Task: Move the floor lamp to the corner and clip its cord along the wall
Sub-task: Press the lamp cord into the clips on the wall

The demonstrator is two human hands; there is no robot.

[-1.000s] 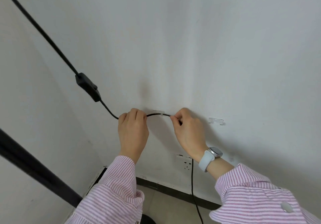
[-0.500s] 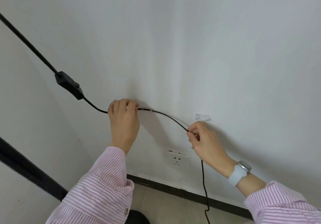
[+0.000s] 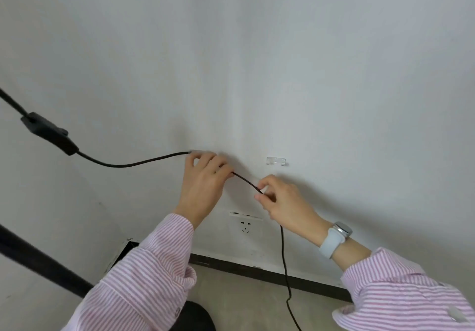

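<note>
A thin black lamp cord runs from an inline switch at the left along the white wall into a clear clip. My left hand rests just right of that clip and grips the cord. From there the cord slopes down to my right hand, which pinches it between thumb and fingers. Below my right hand the cord hangs to the floor. A second clear clip is stuck on the wall above my right hand, with nothing in it. The lamp pole crosses the lower left.
A white wall socket sits below my hands. A dark baseboard runs along the foot of the wall above a beige floor. The room corner lies at the left. A white watch is on my right wrist.
My left hand slid right along the cord, past the first clip, which now holds the cord. My right hand stayed below the second clip. The view shifted right.
</note>
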